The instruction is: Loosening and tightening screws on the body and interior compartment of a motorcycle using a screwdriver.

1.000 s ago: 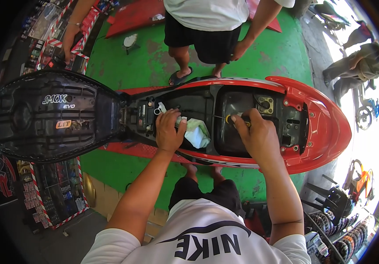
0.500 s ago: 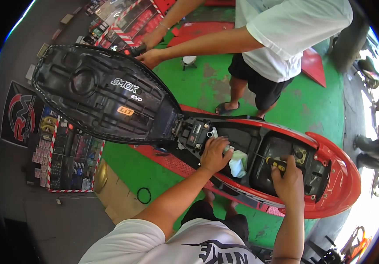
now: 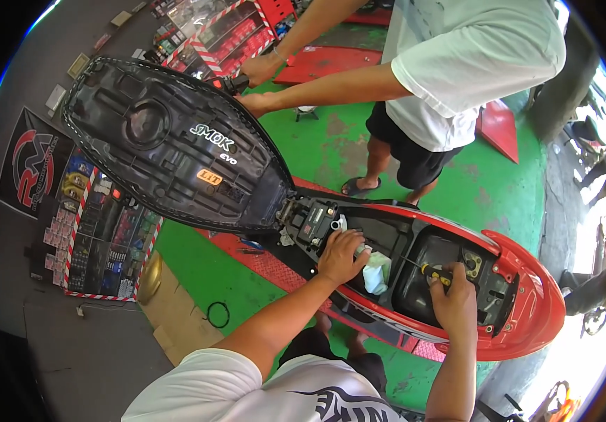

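A red scooter (image 3: pixel 521 309) stands below me with its black seat (image 3: pixel 169 141) flipped up to the left, so the open under-seat compartment (image 3: pixel 401 239) shows. My left hand (image 3: pixel 341 254) rests inside that compartment on a pale crumpled cloth (image 3: pixel 377 271), its fingers curled over it. My right hand (image 3: pixel 453 304) grips a screwdriver with a yellow-and-black handle (image 3: pixel 435 273), its shaft pointing left into the black tank area. The battery and wiring (image 3: pixel 315 219) lie just left of my left hand.
Another person in a white shirt and dark shorts (image 3: pixel 457 77) stands across the scooter, both hands near the raised seat's far edge. Red ramps (image 3: pixel 331 60) lie on the green floor. A glass display case of parts (image 3: pixel 99 232) stands at the left.
The view has swung left and closer. My left hand stays on the cloth. My right hand has shifted on the tank area and the screwdriver now shows in it. The other person leaned in.
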Motion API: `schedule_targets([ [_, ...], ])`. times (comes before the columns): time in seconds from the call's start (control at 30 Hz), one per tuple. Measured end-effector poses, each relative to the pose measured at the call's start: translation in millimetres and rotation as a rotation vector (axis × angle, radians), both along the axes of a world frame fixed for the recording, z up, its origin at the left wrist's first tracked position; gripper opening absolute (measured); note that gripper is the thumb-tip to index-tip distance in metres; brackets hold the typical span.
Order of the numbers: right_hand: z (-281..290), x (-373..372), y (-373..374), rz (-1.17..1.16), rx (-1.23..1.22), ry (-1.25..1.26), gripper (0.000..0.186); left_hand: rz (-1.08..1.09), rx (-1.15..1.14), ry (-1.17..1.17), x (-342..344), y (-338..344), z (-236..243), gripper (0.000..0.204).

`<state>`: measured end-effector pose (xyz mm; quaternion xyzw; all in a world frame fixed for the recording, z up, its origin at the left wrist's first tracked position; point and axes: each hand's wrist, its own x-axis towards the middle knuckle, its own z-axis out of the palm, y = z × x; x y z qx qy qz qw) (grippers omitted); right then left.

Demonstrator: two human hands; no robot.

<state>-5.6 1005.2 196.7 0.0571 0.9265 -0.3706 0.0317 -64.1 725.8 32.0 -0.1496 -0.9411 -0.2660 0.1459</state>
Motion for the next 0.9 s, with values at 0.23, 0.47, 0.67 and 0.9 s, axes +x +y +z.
schedule_targets([
  [0.23,-3.4,-1.8,-1.0,0.010,-0.016,0.019,0.028,0.013,-0.002,0.039,-0.5,-4.3,-9.5,0.028],
  [0.47,1.3,-1.0,2.0,-0.026,-0.071,0.002,0.028,-0.010,0.007,0.019,-3.2,-1.5,-10.5,0.028],
  [0.67,4.3,0.7,-0.9,-0.062,-0.121,-0.032,0.028,-0.017,-0.006,0.012,-2.1,-2.2,-9.6,0.028],
  [0.9,5.7,5.6,-2.4,-0.066,-0.142,0.033,0.026,-0.018,-0.005,0.003,-1.3,-2.5,-10.0,0.027],
])
